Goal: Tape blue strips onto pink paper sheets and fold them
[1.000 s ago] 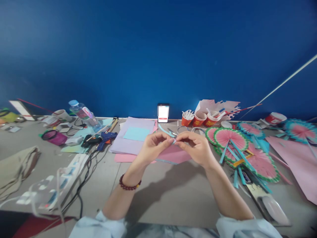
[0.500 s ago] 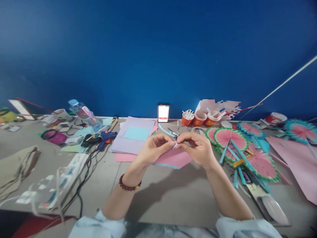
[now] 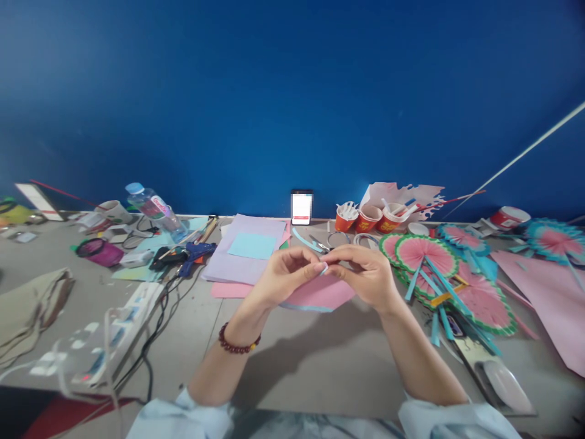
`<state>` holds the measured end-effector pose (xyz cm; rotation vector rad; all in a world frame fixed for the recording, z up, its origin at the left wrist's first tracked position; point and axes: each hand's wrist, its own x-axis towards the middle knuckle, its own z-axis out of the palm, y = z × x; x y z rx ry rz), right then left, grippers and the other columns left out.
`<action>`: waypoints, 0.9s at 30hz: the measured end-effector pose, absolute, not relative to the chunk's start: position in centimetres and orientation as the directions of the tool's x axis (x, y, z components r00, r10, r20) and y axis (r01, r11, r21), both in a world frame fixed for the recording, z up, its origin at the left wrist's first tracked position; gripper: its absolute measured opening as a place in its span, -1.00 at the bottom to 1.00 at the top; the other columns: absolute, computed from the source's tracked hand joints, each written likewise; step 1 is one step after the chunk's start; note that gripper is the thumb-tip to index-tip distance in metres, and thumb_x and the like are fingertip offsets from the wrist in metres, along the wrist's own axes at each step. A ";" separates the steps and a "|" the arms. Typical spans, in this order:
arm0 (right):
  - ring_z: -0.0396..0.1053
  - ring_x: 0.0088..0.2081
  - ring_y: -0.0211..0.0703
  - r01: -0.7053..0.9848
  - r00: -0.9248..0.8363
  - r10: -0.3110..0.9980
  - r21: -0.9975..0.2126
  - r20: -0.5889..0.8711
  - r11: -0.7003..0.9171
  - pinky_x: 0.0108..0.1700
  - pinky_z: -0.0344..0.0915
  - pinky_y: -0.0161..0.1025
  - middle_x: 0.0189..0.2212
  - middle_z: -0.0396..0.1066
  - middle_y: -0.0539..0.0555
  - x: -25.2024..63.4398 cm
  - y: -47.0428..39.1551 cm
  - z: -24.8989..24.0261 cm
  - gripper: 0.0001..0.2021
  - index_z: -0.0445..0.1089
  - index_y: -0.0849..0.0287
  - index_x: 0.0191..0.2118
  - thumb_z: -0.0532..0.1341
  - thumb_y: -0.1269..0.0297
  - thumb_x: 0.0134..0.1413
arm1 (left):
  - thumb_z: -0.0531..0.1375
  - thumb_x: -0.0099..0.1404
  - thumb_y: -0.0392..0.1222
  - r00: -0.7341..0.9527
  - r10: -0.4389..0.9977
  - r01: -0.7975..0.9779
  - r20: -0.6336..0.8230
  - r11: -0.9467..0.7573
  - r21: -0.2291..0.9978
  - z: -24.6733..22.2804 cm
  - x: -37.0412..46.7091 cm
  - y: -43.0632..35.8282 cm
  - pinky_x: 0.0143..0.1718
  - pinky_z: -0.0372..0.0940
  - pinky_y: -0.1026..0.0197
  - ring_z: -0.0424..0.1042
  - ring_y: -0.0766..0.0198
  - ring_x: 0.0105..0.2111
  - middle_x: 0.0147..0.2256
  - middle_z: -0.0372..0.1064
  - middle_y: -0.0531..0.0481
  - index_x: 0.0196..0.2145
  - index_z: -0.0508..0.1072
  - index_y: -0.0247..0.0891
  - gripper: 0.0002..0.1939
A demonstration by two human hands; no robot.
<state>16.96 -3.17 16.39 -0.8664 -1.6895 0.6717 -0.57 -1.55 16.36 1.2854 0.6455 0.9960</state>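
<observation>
Narrow pale-blue paper piece (image 3: 324, 269) sits pinched by left hand (image 3: 289, 273) and right hand (image 3: 366, 274), blue-edged pink paper sheet (image 3: 320, 296) below the grip!

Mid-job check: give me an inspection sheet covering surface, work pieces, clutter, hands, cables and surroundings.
Surface: grey table, a seam showing left of centre.
Work pieces: small pale piece at the fingertips, too small to identify; pink paper with a light-blue edge just below.
Clutter: paper fans and mouse at right; leaning bottle and glue gun at left.
Hands: left hand and right hand pinching the piece.
Cables: black cables beside a white power strip.
Surroundings: blue wall behind; upright phone, screen lit.
</observation>
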 end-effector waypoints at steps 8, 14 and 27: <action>0.45 -0.38 -0.20 0.246 -0.184 0.814 -0.775 0.552 0.581 -0.33 0.38 -0.31 -0.41 0.52 0.03 17.1 -3.3 16.6 -0.91 0.53 0.06 -0.32 0.29 0.36 0.02 | 0.30 0.15 -0.10 0.447 0.870 -0.201 0.209 -0.130 0.971 16.3 -0.7 -1.6 -0.41 0.17 0.31 0.27 0.39 -0.47 -0.51 0.34 0.03 -0.49 0.43 -0.32 -0.77; 0.45 -0.38 -0.17 0.226 -0.198 0.818 -0.787 0.540 0.574 -0.33 0.38 -0.28 -0.42 0.51 0.06 17.1 -3.2 16.6 -0.93 0.52 0.08 -0.34 0.28 0.28 0.04 | 0.30 0.16 -0.09 0.443 0.868 -0.178 0.224 -0.159 0.971 16.1 -0.8 -1.6 -0.40 0.19 0.30 0.29 0.38 -0.46 -0.49 0.37 0.01 -0.47 0.44 -0.32 -0.77; 0.44 -0.38 -0.17 0.164 -0.221 0.822 -0.811 0.525 0.562 -0.34 0.37 -0.27 -0.43 0.50 0.06 17.1 -3.1 16.4 -0.93 0.52 0.09 -0.35 0.30 0.25 0.02 | 0.33 0.13 -0.11 0.462 0.862 -0.214 0.209 -0.120 0.969 16.3 -0.8 -1.7 -0.41 0.19 0.31 0.29 0.39 -0.48 -0.51 0.38 0.02 -0.49 0.46 -0.32 -0.78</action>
